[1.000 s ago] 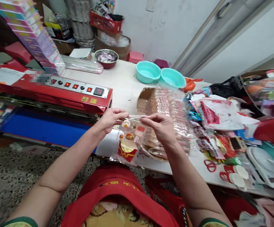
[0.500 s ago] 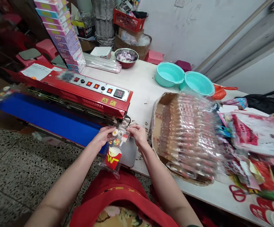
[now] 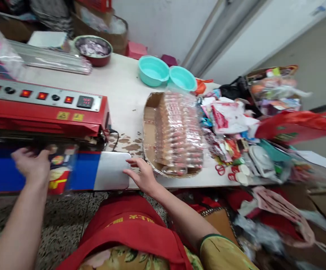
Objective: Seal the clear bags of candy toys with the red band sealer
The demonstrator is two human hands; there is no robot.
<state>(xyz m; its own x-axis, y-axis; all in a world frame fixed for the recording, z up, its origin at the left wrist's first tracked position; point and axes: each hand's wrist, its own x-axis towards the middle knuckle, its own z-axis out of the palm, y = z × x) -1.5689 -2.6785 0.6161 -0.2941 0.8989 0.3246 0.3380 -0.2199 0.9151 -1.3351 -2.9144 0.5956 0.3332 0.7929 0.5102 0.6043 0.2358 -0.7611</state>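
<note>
A clear plastic bag (image 3: 60, 170) lies on the blue conveyor belt (image 3: 86, 172) of a red sealing machine (image 3: 39, 116). Inside it show a red and yellow fries-box shape and small colourful pieces. My left hand (image 3: 33, 165) is over the belt at the bag's left edge, fingers apart and slightly blurred; its thumb is close to the bag, and contact is unclear. At the right edge of the silver plate (image 3: 112, 170), my right hand (image 3: 142, 174) is open with nothing in it. Just beyond it stands a cardboard box (image 3: 151, 138) with a row of packed clear bags (image 3: 180, 131).
Two turquoise basins (image 3: 153, 71) stand behind the box, and a metal bowl of small packets (image 3: 94, 50) is at back left. A pile of wrappers and bags (image 3: 225, 120) covers the right side, near red scissors (image 3: 219, 170) and paper cups (image 3: 239, 174). A black cable (image 3: 116, 137) leaves the machine.
The view has turned right. The bag, earlier between both hands over the silver plate, now lies on the belt further left. My right hand has let go of it and moved towards the box.
</note>
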